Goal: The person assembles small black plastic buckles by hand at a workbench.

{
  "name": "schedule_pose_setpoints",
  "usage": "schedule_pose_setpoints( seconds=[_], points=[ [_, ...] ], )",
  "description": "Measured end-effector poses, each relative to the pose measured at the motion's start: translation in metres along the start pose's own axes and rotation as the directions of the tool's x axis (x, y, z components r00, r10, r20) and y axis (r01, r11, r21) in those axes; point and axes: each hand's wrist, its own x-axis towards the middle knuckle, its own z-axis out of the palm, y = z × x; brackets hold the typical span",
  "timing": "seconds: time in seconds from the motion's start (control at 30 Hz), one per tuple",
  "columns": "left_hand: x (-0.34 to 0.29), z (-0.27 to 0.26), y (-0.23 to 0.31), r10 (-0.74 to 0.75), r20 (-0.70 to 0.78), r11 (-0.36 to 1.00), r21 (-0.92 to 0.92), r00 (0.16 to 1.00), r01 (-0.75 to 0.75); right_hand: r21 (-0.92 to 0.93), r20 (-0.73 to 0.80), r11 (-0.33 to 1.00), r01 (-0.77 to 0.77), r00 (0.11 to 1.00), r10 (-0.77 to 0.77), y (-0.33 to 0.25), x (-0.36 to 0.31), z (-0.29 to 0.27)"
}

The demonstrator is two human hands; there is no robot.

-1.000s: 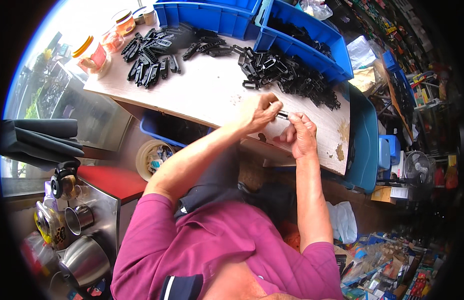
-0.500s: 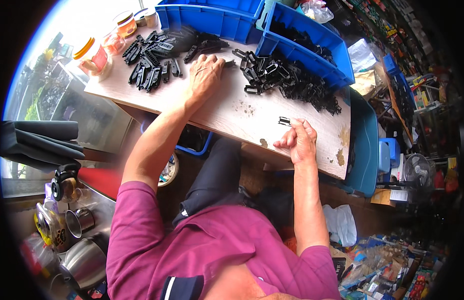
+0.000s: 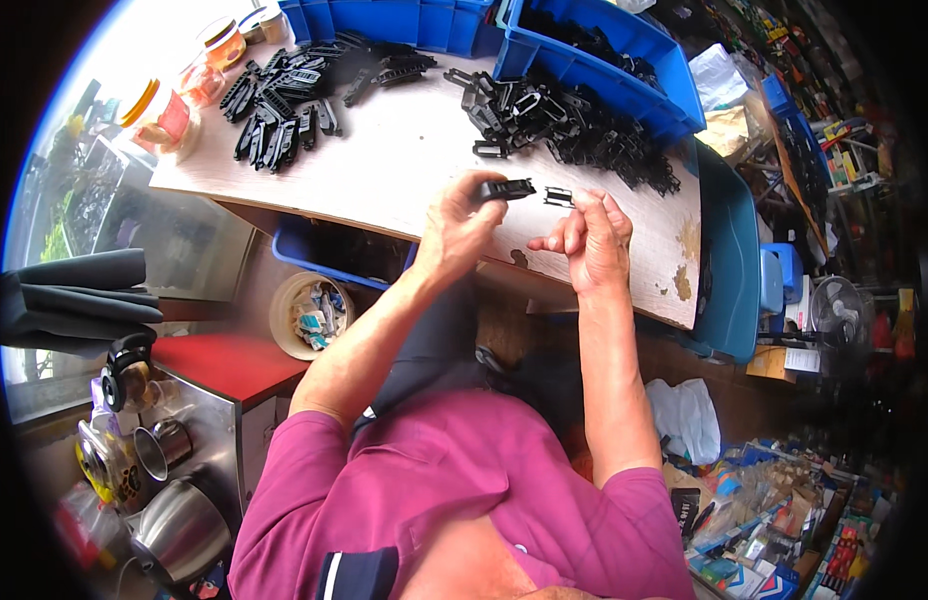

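- The left hand [image 3: 462, 225] grips a black plastic clip [image 3: 506, 188] at its fingertips, above the counter [image 3: 404, 160], on the near side of the big heap of black parts [image 3: 574, 130].
- The long axis of this clip runs nearly sideways, from the left hand toward the right hand [image 3: 592, 240].
- The right hand pinches a small black piece [image 3: 558, 196] between thumb and fingertips; the other fingers are half curled.
- The small piece lies just beside the free end of the clip, on its right; the two seem slightly apart, not touching.
- Both hands are equally near to the gap between the two parts, each holding its own part.
- Behind the heap stands a blue bin [image 3: 594, 60] with more black parts; a second pile [image 3: 284, 100] lies far left of the heap.
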Motion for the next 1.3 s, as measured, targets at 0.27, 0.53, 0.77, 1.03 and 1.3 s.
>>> schedule_pose_setpoints(
  seconds=[0.27, 0.53, 0.77, 1.03, 1.3],
  points=[
    [-0.006, 0.017, 0.004, -0.031, 0.144, 0.993, 0.116, 0.989, 0.014, -0.039, -0.035, 0.999, 0.013, 0.999, -0.014, 0.011, -0.002, 0.002],
    [-0.009, 0.014, 0.004, 0.060, 0.165, 0.967, 0.233, 0.984, -0.099, -0.040, -0.061, 0.999, -0.024, 0.998, 0.022, 0.017, -0.007, 0.009],
    [-0.007, 0.022, 0.012, 0.097, 0.001, 0.971, 0.219, 0.995, -0.095, -0.124, -0.110, 0.992, -0.008, 0.994, -0.006, 0.030, 0.002, 0.007],
    [-0.009, -0.021, 0.009, 0.029, -0.200, 0.996, -0.080, 0.979, -0.046, -0.235, -0.157, 0.955, -0.182, 0.977, 0.147, 0.015, 0.019, 0.034],
    [-0.015, -0.044, 0.009, 0.025, -0.170, 0.979, -0.196, 0.985, -0.059, -0.617, -0.162, 0.757, -0.214, 0.976, 0.144, 0.023, 0.058, 0.062]
  ],
)
